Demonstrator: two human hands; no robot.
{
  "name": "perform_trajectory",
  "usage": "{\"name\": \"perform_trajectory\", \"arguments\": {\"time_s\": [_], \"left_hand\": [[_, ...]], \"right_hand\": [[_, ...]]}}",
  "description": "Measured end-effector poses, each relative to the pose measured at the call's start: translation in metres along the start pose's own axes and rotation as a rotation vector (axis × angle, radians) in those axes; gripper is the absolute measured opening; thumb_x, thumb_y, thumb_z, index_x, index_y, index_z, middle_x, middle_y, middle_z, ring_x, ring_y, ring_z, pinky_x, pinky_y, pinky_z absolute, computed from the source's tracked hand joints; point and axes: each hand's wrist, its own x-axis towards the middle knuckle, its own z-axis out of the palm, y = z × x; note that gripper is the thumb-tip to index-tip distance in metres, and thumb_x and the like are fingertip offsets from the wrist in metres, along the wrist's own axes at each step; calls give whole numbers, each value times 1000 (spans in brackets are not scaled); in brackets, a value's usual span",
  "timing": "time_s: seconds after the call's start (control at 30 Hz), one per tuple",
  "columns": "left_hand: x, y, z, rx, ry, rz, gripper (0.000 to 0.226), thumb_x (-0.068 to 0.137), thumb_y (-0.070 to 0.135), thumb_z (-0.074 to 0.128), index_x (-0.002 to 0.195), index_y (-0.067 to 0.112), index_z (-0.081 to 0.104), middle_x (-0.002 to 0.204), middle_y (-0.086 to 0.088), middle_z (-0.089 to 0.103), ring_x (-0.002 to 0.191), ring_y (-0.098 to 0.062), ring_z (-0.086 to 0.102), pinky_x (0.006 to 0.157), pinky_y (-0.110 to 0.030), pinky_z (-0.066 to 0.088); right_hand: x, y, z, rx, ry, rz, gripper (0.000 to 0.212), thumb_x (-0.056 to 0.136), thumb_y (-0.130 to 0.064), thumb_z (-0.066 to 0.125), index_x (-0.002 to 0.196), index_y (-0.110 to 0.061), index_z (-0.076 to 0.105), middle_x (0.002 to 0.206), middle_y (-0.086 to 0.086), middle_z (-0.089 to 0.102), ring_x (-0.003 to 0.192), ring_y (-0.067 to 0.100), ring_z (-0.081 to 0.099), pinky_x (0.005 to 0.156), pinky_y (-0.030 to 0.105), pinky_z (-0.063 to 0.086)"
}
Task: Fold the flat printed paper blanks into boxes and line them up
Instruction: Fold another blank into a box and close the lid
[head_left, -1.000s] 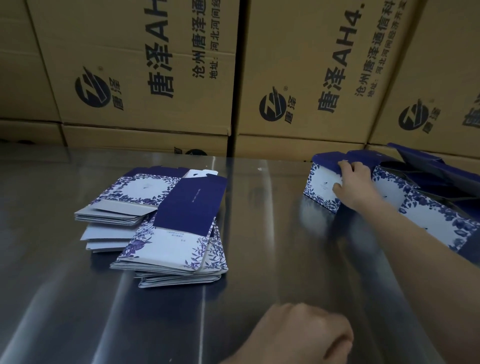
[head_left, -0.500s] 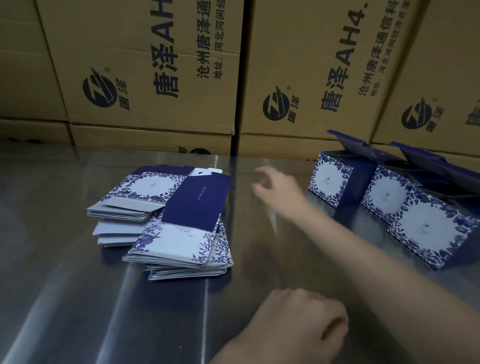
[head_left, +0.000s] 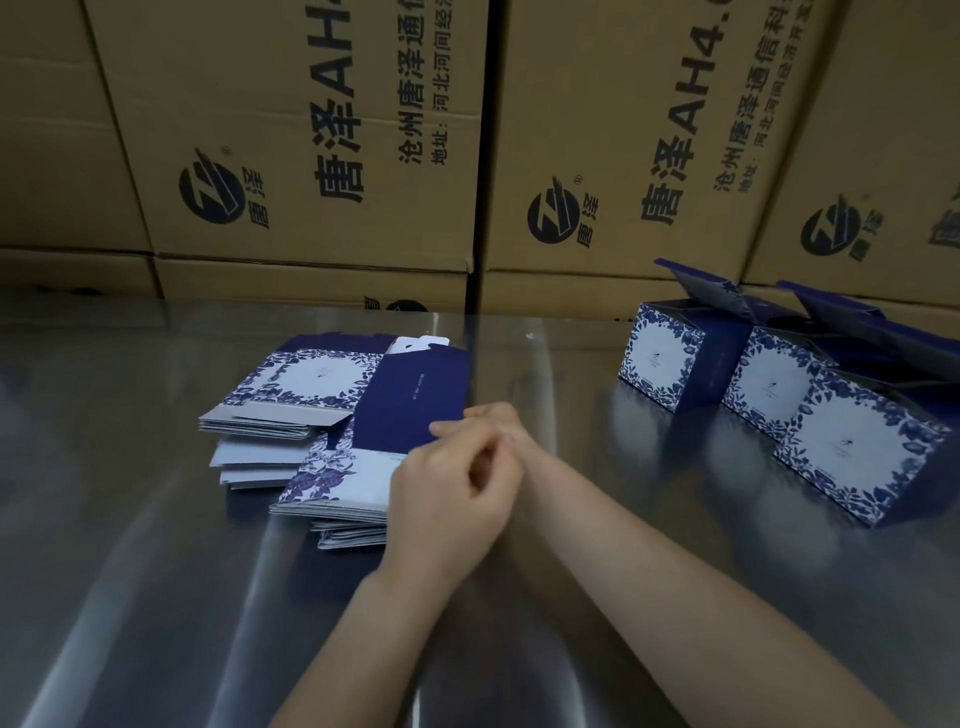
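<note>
Stack of flat blanks (head_left: 332, 475) lies on worktop (head_left: 156, 597). At its right edge, left hand (head_left: 447, 499) fingers curled, grip undeterminable; right hand (head_left: 498, 421) fingers mostly hidden. Folded boxes (head_left: 769, 389) line up right of the stack.

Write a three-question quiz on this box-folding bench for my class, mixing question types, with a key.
1. How many folded boxes stand in the row at the right?
2. True or false: their lids are closed.
3. The left hand and right hand meet at: A the nearer stack of flat blanks; B the folded boxes; C the cardboard cartons.
Key: 1 three; 2 false, the lids stand open; 3 A.
</note>
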Motion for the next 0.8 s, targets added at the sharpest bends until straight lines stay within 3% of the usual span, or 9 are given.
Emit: {"name": "perform_trajectory", "arguments": {"time_s": [0.1, 0.17, 0.23, 0.3, 0.37, 0.47, 0.6, 0.8], "left_hand": [[4, -19, -4, -12, 41, -153, 34, 83, 44, 43, 66, 16, 53, 51, 5, 48, 53, -23, 47, 52, -42, 44], [5, -24, -6, -52, 83, -239, 32, 84, 41, 48, 66, 15, 55, 51, 3, 52, 55, -25, 52, 55, -45, 46], [8, -25, -8, -103, 123, -327, 31, 84, 38, 49, 67, 13, 57, 55, -3, 58, 61, -30, 57, 61, -51, 49], [11, -27, -12, -148, 153, -397, 30, 83, 38, 49, 67, 15, 60, 61, -2, 61, 64, -28, 58, 64, -50, 51], [13, -27, -16, -181, 187, -451, 23, 82, 37, 48, 70, 23, 62, 68, 5, 64, 68, -19, 59, 64, -41, 51], [15, -27, -22, -141, 248, -476, 18, 83, 36, 47, 90, 31, 63, 93, 14, 65, 89, -15, 60, 75, -35, 48], [19, -30, -28, -110, 255, -545, 36, 94, 28, 52, 130, 25, 53, 127, 7, 56, 117, -29, 54, 100, -49, 44], [23, -28, -27, -238, 213, -631, 53, 98, 30, 53, 149, 27, 38, 152, 10, 40, 138, -10, 35, 105, -26, 28]], "right_hand": [[-1, -4, 3, 164, 93, 22, 19, 83, 16, 55, 77, -2, 53, 57, 6, 56, 48, 15, 53, 44, 19, 44], [-3, -3, 1, 267, 115, 23, 15, 83, 8, 65, 94, 0, 58, 68, 9, 65, 53, 17, 62, 43, 21, 48], [-6, 1, -9, 362, 129, 9, 28, 86, 1, 66, 112, -3, 55, 86, 13, 69, 63, 21, 67, 48, 25, 53], [-7, 4, -23, 433, 137, -23, 31, 89, -3, 64, 116, -9, 53, 99, 15, 70, 73, 26, 71, 54, 32, 57], [-14, 7, -39, 493, 133, -58, 28, 90, -5, 64, 113, -16, 54, 97, 13, 72, 74, 27, 74, 55, 35, 58], [-25, 12, -62, 574, 142, -133, 27, 91, -4, 63, 109, -23, 58, 88, 9, 75, 76, 28, 74, 58, 38, 59], [-44, 18, -89, 632, 142, -248, 30, 92, -5, 60, 116, -23, 59, 99, 7, 75, 83, 29, 74, 62, 39, 59], [-63, 23, -122, 632, 133, -372, 36, 92, -9, 61, 126, -22, 58, 110, 6, 73, 93, 28, 73, 64, 38, 58]]}}
